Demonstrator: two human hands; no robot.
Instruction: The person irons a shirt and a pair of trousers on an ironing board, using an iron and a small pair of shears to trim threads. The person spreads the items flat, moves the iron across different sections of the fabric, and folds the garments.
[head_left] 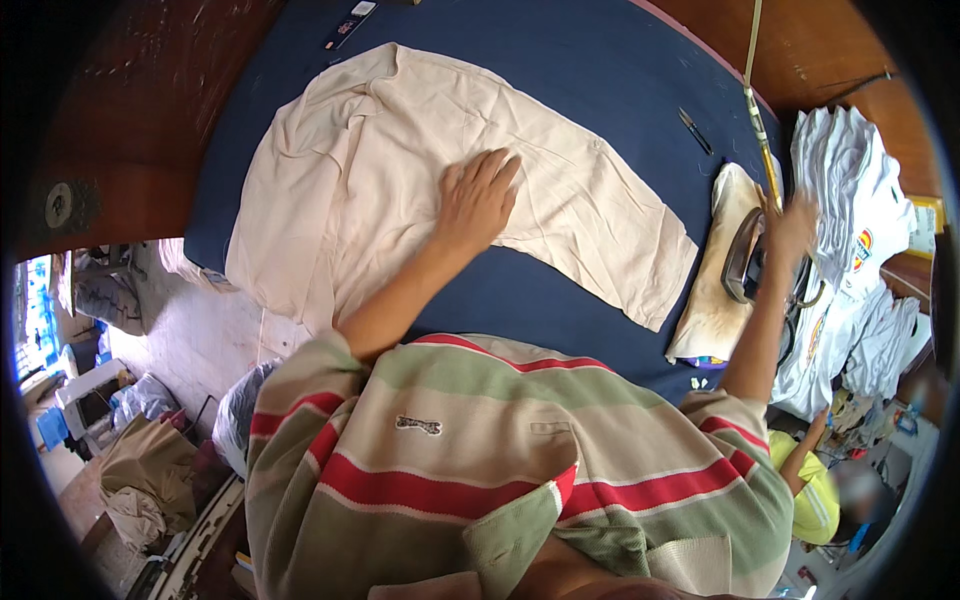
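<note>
Where the dark blue ironing table [600, 70] fills the upper middle of the view, a cream garment [350, 190] lies spread across it, bunched at its left end and running out flat toward the right, its near left edge hanging over the table's rim; the left hand [478, 200] rests palm down on the garment near its centre, fingers extended and slightly spread, gripping nothing; further right, a dark pen-like object [695, 131] lies on bare blue cloth, well apart from the garment; beside it a scorched cream pad [712, 300] sits at the table's right edge, with an iron [745, 258] standing on it; the right hand [790, 228] is at the iron's handle, blurred; contact looks likely, closure cannot be judged; a cord [752, 60] runs up from the iron toward the top edge; rightmost, a stack of white shirts [850, 200] lies off the table.
</note>
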